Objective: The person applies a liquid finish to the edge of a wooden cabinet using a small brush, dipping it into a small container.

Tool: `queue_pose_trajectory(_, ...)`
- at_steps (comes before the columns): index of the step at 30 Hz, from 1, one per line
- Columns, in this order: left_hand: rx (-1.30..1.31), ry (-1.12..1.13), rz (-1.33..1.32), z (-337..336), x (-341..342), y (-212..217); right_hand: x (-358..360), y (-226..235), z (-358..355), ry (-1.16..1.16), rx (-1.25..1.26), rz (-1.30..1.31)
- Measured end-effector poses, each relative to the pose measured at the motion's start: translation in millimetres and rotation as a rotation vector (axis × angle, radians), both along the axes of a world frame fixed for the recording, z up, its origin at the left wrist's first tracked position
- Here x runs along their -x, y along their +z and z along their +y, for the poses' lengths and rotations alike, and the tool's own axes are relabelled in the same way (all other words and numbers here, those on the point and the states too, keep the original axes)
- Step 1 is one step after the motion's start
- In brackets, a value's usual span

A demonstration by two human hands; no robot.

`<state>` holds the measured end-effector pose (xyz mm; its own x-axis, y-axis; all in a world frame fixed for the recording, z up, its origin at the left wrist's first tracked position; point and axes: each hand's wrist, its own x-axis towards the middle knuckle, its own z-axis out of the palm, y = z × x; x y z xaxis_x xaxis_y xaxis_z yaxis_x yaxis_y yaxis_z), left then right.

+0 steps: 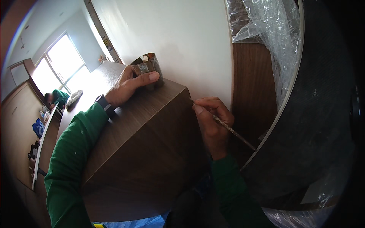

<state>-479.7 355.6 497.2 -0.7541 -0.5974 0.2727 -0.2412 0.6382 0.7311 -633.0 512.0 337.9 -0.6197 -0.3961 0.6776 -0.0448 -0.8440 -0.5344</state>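
A brown wood-grain cabinet stands in front of me, its top meeting a pale wall panel. On the top, near the far right corner, my left hand is wrapped round a dark, stained cup, with the thumb across its near side. My right hand is beside the cabinet's right corner edge, pinching a thin paintbrush with a smeared handle. The brush's tip points at that edge; whether it touches cannot be made out. The cup's contents are hidden.
Clear plastic sheeting hangs over a brown panel on the right, beside a large dark curved surface. At the far left, another person in a green sleeve is near a bright window. A blue bag lies among items there.
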Motion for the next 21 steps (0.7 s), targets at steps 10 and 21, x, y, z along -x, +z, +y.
queue_pose_trajectory(10,-0.016,-0.071,-0.052,-1.3,1.1,5.2,0.3,0.4,-1.7,-0.009,0.000,0.009)
queue_pose_trajectory(21,0.009,-0.008,-0.016,2.2,0.9,3.6,0.4,1.5,0.3,0.000,-0.003,0.026)
